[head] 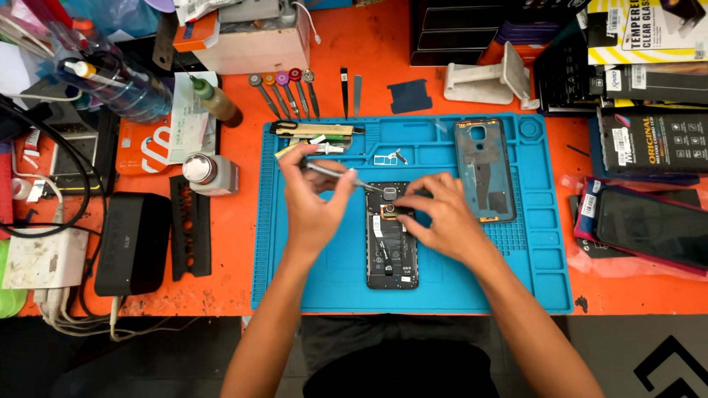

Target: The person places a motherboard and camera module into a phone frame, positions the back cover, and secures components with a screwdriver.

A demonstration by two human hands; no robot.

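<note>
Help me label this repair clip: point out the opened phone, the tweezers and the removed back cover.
opened phone [391, 254], head view, on its exposed lower middle.
tweezers [341, 175], head view, mid-shaft.
back cover [484, 173], head view, on its inner face.

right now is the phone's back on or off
Off: the phone lies open, insides showing, and its back cover sits apart to its right on the mat.

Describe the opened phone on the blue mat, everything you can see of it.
The opened phone lies flat, lengthwise toward the person, on the blue mat, back cover off. Its dark insides show, with a black battery and a small copper-coloured part near the top. The right hand steadies its upper end; the left hand holds tweezers over it.
</note>
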